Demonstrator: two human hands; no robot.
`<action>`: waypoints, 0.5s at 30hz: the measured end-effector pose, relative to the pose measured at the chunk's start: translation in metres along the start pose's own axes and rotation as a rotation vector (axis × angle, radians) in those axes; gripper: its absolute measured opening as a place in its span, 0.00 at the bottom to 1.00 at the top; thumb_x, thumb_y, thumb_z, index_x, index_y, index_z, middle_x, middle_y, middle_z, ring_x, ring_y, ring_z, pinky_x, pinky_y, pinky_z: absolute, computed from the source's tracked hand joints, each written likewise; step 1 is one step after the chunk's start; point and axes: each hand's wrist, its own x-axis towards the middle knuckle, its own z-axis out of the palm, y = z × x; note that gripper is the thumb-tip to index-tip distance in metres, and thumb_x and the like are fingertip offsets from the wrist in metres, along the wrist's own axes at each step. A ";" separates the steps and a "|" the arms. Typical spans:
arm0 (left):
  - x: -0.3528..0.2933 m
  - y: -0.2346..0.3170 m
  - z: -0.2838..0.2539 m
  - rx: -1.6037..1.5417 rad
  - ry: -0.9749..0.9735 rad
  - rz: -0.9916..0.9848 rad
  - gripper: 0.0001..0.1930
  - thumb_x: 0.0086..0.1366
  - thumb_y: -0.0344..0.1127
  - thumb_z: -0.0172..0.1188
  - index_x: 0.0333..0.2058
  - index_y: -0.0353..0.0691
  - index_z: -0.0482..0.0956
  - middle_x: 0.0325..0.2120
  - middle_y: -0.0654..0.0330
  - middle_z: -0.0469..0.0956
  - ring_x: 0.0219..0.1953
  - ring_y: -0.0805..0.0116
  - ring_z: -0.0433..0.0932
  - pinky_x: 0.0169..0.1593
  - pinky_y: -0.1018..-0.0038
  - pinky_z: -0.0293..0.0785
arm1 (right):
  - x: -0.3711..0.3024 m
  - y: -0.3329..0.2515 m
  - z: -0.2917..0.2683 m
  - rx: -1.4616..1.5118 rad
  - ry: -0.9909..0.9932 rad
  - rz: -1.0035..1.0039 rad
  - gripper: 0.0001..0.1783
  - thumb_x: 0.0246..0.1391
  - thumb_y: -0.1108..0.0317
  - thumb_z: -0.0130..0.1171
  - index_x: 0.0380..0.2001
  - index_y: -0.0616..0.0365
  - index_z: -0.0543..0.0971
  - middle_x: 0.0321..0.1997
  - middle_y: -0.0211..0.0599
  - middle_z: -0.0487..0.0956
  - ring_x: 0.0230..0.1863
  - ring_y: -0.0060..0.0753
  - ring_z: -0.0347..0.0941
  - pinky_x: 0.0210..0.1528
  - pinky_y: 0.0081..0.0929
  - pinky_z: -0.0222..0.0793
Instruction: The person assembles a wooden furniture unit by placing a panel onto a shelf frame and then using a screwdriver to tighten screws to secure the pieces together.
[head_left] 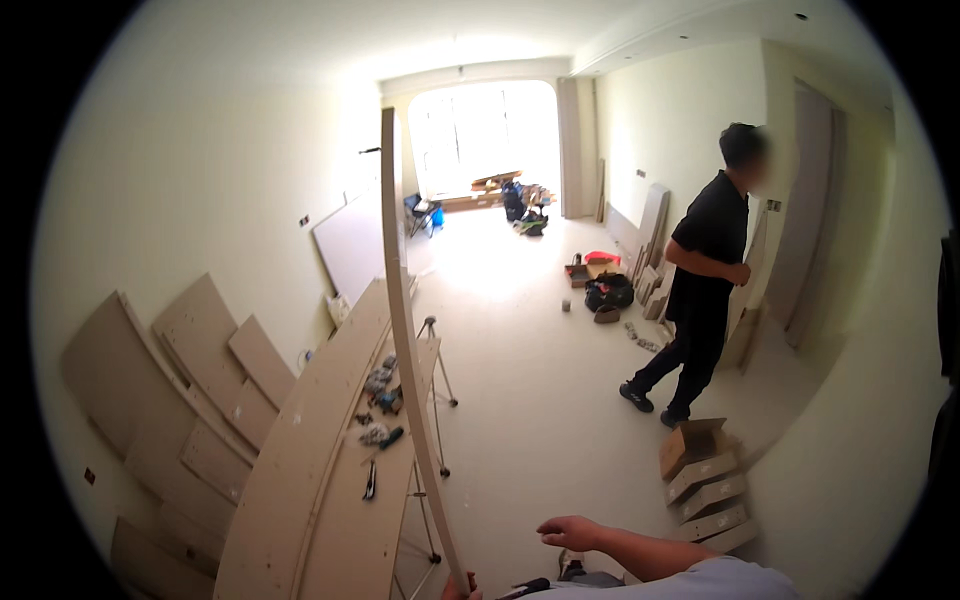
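A long, narrow beige board stands nearly upright before me, leaning slightly, its top reaching the height of the window. My left hand is closed round its lower end, mostly cut off by the picture's bottom edge. Held out to the right of the board, my right hand has its fingers stretched and nothing in it. On the workbench to the left lie a dark-handled screwdriver, a small black hand tool and a bluish tool among small bags of hardware.
Large panels lean on the left wall. A co-worker in black walks at the right. Open cardboard boxes sit near my right arm. Farther off are a black tool bag and leaning boards.
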 end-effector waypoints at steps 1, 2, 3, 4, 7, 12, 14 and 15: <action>0.031 0.035 -0.005 -0.021 -0.013 -0.013 0.25 0.63 0.41 0.66 0.56 0.39 0.74 0.40 0.57 0.77 0.44 0.57 0.76 0.51 0.59 0.72 | 0.001 -0.028 -0.025 0.063 0.048 -0.039 0.24 0.64 0.54 0.60 0.59 0.54 0.77 0.56 0.44 0.81 0.57 0.38 0.78 0.61 0.35 0.71; 0.059 0.066 -0.005 -0.043 -0.026 -0.026 0.25 0.63 0.40 0.66 0.56 0.38 0.74 0.40 0.56 0.76 0.45 0.56 0.75 0.52 0.58 0.71 | 0.005 -0.052 -0.049 0.159 0.072 -0.061 0.25 0.64 0.56 0.61 0.60 0.55 0.75 0.59 0.44 0.79 0.60 0.39 0.76 0.63 0.37 0.70; 0.085 0.081 -0.001 -0.064 -0.035 -0.041 0.25 0.63 0.40 0.66 0.56 0.37 0.74 0.39 0.55 0.76 0.46 0.55 0.75 0.53 0.57 0.71 | 0.009 -0.073 -0.071 0.251 0.093 -0.088 0.27 0.63 0.58 0.63 0.62 0.56 0.73 0.62 0.44 0.77 0.62 0.40 0.74 0.66 0.39 0.68; 0.108 0.064 0.017 -0.031 -0.008 0.055 0.28 0.63 0.39 0.66 0.59 0.34 0.70 0.43 0.50 0.74 0.48 0.51 0.73 0.53 0.57 0.71 | 0.014 -0.093 -0.091 0.278 0.142 -0.236 0.32 0.61 0.60 0.65 0.65 0.57 0.69 0.64 0.43 0.74 0.64 0.39 0.72 0.67 0.40 0.67; 0.200 0.100 0.056 -0.022 -0.133 0.042 0.34 0.63 0.39 0.66 0.62 0.32 0.63 0.51 0.44 0.71 0.50 0.46 0.72 0.54 0.56 0.71 | 0.038 -0.104 -0.143 0.360 0.295 -0.551 0.42 0.58 0.61 0.69 0.70 0.58 0.60 0.68 0.42 0.70 0.69 0.38 0.67 0.68 0.40 0.65; 0.310 0.193 0.115 0.033 -0.305 0.137 0.43 0.60 0.43 0.71 0.58 0.17 0.54 0.50 0.27 0.66 0.50 0.35 0.72 0.53 0.49 0.71 | 0.052 -0.097 -0.222 0.722 0.447 -0.458 0.35 0.60 0.65 0.67 0.66 0.63 0.63 0.54 0.39 0.78 0.59 0.34 0.73 0.62 0.33 0.69; 0.349 0.178 0.153 0.104 -0.341 0.261 0.39 0.59 0.44 0.71 0.58 0.22 0.61 0.51 0.32 0.67 0.50 0.34 0.72 0.53 0.50 0.71 | 0.057 -0.068 -0.250 1.042 0.436 -0.410 0.29 0.63 0.67 0.63 0.64 0.62 0.67 0.48 0.34 0.80 0.53 0.29 0.75 0.59 0.28 0.69; 0.371 0.209 0.158 -0.013 -0.433 0.223 0.38 0.59 0.43 0.71 0.58 0.24 0.63 0.52 0.33 0.68 0.51 0.34 0.71 0.54 0.50 0.71 | 0.057 -0.048 -0.267 1.041 0.490 -0.506 0.22 0.65 0.71 0.59 0.60 0.61 0.72 0.44 0.31 0.80 0.49 0.24 0.75 0.56 0.24 0.70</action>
